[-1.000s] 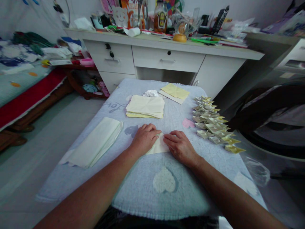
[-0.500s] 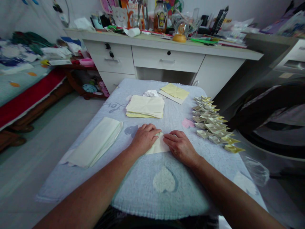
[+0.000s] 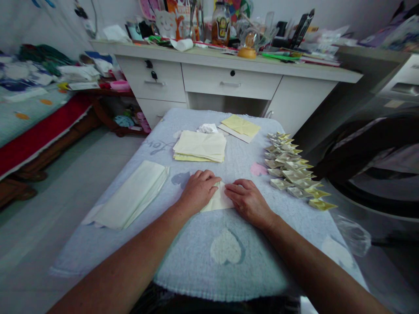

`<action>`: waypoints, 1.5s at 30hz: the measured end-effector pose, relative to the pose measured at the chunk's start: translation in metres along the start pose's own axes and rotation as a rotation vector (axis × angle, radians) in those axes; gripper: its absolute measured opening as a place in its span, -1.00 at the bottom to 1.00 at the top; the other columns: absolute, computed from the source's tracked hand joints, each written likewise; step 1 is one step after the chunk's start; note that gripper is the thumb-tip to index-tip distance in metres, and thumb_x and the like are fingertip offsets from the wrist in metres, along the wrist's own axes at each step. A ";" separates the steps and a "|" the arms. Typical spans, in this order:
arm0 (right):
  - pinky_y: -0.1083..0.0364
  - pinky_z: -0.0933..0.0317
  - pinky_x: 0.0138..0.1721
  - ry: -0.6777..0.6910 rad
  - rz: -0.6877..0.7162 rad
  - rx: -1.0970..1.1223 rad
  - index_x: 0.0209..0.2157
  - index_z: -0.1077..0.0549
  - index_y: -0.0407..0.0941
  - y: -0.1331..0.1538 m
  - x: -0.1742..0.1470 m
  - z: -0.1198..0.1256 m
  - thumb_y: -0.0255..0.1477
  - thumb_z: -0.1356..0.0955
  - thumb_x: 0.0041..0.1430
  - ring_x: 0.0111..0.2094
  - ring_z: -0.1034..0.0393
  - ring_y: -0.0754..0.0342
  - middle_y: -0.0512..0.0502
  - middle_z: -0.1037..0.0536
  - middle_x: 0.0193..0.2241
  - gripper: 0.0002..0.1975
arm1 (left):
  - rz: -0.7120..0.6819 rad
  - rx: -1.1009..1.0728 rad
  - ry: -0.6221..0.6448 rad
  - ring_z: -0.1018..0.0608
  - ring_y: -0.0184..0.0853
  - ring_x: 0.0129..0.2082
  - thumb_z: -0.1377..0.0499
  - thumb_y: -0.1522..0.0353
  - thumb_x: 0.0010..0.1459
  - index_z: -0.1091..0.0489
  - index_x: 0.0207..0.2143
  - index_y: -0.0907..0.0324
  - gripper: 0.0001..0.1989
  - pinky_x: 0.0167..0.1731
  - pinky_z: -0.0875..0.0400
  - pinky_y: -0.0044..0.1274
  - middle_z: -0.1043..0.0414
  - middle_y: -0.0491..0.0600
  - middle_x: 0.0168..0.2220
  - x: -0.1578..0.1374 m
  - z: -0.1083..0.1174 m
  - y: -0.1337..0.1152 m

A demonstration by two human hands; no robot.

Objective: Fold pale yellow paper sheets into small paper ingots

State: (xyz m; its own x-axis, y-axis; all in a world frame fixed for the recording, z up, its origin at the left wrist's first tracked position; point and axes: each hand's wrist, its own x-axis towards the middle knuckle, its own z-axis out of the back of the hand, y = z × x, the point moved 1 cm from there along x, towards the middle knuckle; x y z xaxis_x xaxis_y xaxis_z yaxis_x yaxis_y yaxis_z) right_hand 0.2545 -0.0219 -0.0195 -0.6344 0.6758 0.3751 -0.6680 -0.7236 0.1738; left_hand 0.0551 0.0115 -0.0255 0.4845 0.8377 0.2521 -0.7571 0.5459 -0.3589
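Observation:
A small piece of folded cream paper (image 3: 220, 201) lies on the cloth-covered table (image 3: 183, 261) in front of me. My left hand (image 3: 199, 192) rests over its left side, with the thumb and forefinger closed at the upper edge. On the right side, my right hand (image 3: 249, 201) presses its bunched fingertips onto the paper. Parts of the sheet are hidden under both hands. Just beyond them sits a stack of cream and yellow sheets (image 3: 200, 146). Rows of small folded paper boats (image 3: 291, 168) stand to the right of my right hand.
A long folded bundle of pale paper (image 3: 131, 196) lies at the left. Near the far edge are a crumpled white tissue (image 3: 207, 128) and a yellow sheet (image 3: 241, 125) over a white one. Behind stands a cluttered white desk (image 3: 229, 83); a front-loading washing machine (image 3: 393, 131) is at right.

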 end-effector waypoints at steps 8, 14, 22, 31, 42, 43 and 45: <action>-0.08 -0.20 -0.08 -0.005 -0.001 -0.018 -0.10 -0.53 -0.12 0.001 -0.001 0.000 -0.58 -0.30 0.20 -0.09 -0.29 -0.09 -0.09 -0.57 -0.07 -0.72 | -0.015 0.045 0.010 -0.34 -0.21 -0.11 -0.17 0.40 0.16 -0.37 0.03 0.07 -0.64 -0.04 -0.29 -0.37 -0.40 -0.02 -0.10 0.000 -0.001 0.001; -0.07 -0.20 -0.08 -0.009 -0.007 -0.016 -0.08 -0.52 -0.13 0.000 -0.001 0.000 -0.59 -0.29 0.19 -0.09 -0.29 -0.08 -0.09 -0.56 -0.06 -0.71 | -0.028 0.048 0.004 -0.34 -0.23 -0.13 -0.16 0.42 0.16 -0.46 -0.10 0.07 -0.75 -0.07 -0.30 -0.39 -0.39 -0.04 -0.15 -0.001 0.000 -0.001; -0.08 -0.21 -0.08 -0.005 -0.008 0.001 -0.07 -0.52 -0.15 0.001 0.000 0.002 -0.58 -0.30 0.19 -0.10 -0.29 -0.08 -0.08 -0.57 -0.06 -0.71 | -0.035 0.073 0.001 -0.34 -0.24 -0.14 -0.16 0.41 0.17 -0.45 -0.10 0.08 -0.77 -0.08 -0.30 -0.40 -0.39 -0.04 -0.16 -0.001 0.002 -0.005; -0.08 -0.20 -0.08 0.007 -0.008 -0.015 -0.07 -0.52 -0.15 0.001 0.000 0.001 -0.59 -0.31 0.17 -0.10 -0.29 -0.08 -0.09 -0.56 -0.05 -0.70 | -0.084 0.160 0.010 -0.33 -0.25 -0.18 -0.11 0.39 0.23 -0.46 -0.07 0.01 -0.75 -0.15 -0.29 -0.44 -0.37 -0.02 -0.18 -0.002 -0.001 -0.003; -0.08 -0.19 -0.08 0.053 0.007 -0.068 -0.01 -0.48 -0.17 0.001 -0.004 0.003 -0.60 -0.30 0.14 -0.09 -0.27 -0.10 -0.11 -0.53 0.00 -0.63 | -0.091 0.185 0.002 -0.33 -0.25 -0.17 -0.11 0.37 0.23 -0.49 -0.09 -0.04 -0.75 -0.18 -0.27 -0.45 -0.38 -0.03 -0.14 -0.003 -0.004 0.000; -0.08 -0.19 -0.08 0.067 0.012 -0.071 -0.01 -0.48 -0.17 0.001 -0.005 0.004 -0.60 -0.30 0.14 -0.09 -0.26 -0.10 -0.12 -0.53 0.00 -0.63 | -0.087 0.190 0.004 -0.34 -0.25 -0.17 -0.11 0.37 0.23 -0.49 -0.09 -0.04 -0.75 -0.18 -0.27 -0.45 -0.38 -0.03 -0.13 -0.003 -0.003 -0.001; -0.08 -0.18 -0.06 0.101 0.019 -0.077 0.00 -0.47 -0.18 0.001 -0.007 0.008 -0.60 -0.29 0.15 -0.09 -0.25 -0.10 -0.13 -0.52 0.00 -0.64 | -0.083 0.199 0.015 -0.34 -0.24 -0.16 -0.11 0.37 0.23 -0.49 -0.08 -0.05 -0.75 -0.19 -0.27 -0.44 -0.38 -0.03 -0.12 -0.003 -0.002 -0.001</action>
State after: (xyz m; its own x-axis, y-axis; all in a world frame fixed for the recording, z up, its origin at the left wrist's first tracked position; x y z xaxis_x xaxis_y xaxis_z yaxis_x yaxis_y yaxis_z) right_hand 0.2614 -0.0281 -0.0143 -0.6806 0.6757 0.2830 -0.6809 -0.7261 0.0961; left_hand 0.0557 0.0085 -0.0274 0.5544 0.7907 0.2595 -0.7851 0.6004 -0.1522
